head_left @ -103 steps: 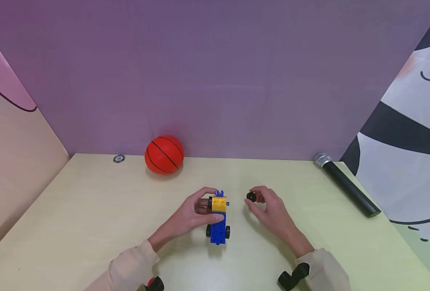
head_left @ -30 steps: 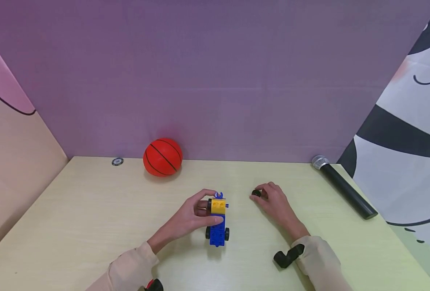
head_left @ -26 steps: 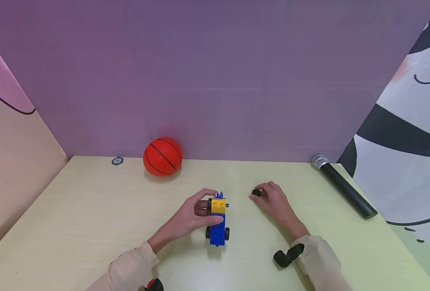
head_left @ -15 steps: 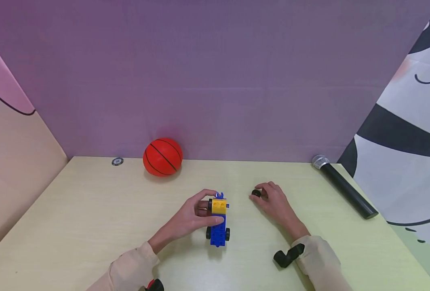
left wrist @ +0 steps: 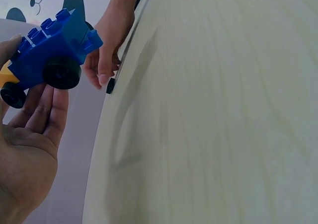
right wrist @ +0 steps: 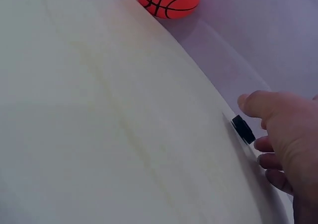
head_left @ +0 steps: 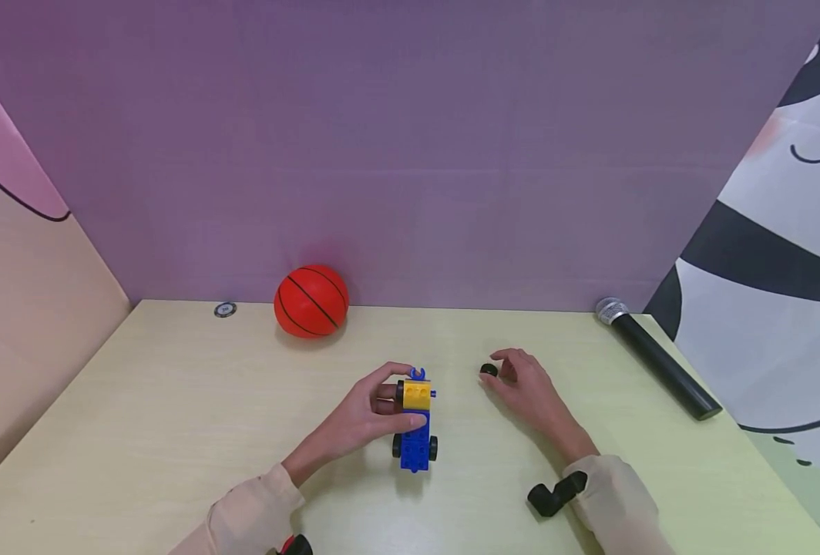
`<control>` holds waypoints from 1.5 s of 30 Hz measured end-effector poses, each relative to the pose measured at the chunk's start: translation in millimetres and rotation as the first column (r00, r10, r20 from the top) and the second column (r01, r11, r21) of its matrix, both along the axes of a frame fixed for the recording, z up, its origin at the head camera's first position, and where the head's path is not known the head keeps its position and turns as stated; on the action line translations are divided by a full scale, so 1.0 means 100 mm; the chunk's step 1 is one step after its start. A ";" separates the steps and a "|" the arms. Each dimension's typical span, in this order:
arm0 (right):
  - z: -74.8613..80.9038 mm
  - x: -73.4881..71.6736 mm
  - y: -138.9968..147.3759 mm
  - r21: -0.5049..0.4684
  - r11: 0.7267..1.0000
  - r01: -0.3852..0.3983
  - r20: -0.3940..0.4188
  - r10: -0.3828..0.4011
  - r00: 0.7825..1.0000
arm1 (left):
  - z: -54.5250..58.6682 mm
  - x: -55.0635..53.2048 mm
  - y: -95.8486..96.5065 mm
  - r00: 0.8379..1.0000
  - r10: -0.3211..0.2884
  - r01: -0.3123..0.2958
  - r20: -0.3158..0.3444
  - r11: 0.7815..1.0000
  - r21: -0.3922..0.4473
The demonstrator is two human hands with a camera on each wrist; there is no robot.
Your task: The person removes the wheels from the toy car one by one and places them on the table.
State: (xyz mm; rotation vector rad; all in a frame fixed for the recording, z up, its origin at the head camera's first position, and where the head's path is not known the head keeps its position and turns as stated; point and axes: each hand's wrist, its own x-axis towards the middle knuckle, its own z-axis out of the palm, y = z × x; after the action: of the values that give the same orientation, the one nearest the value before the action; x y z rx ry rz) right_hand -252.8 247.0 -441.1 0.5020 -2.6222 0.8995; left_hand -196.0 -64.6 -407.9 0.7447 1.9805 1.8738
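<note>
My left hand (head_left: 351,420) grips a toy car (head_left: 415,447) built of blue and yellow blocks, thumb across its top, holding it above the table. Black wheels sit on its left side and at the right rear, and a bare blue peg (head_left: 434,394) juts from the yellow part's right side. In the left wrist view, the car's studs (left wrist: 48,25) and a rear wheel (left wrist: 62,73) show. A small loose black wheel (head_left: 488,370) lies on the table. Beside it, my right hand (head_left: 526,389) has thumb and fingers spread apart, as the right wrist view shows around the wheel (right wrist: 243,129).
A red ball with black lines (head_left: 311,301) rests at the back of the table, with a round chip (head_left: 226,309) to its left. A black microphone (head_left: 660,362) lies along the right edge. Behind the table stands a purple wall (head_left: 410,154).
My right hand lowered the small wheel to the table, moving slightly right and away, then loosened its fingers from it. The left hand and toy car stayed almost still.
</note>
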 end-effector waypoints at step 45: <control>0.12 0.99 -0.74 -0.443 0.833 -0.332 0.226 0.462 0.858 | 0.03 0.01 0.05 0.999 0.040 -0.040 -0.017 0.999 0.018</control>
State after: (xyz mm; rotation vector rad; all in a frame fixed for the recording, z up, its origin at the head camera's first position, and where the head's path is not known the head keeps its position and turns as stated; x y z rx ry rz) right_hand -153.6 172.5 -429.5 0.8825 -2.5414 1.7355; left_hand -195.1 -60.0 -405.3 0.7338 2.0061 1.9159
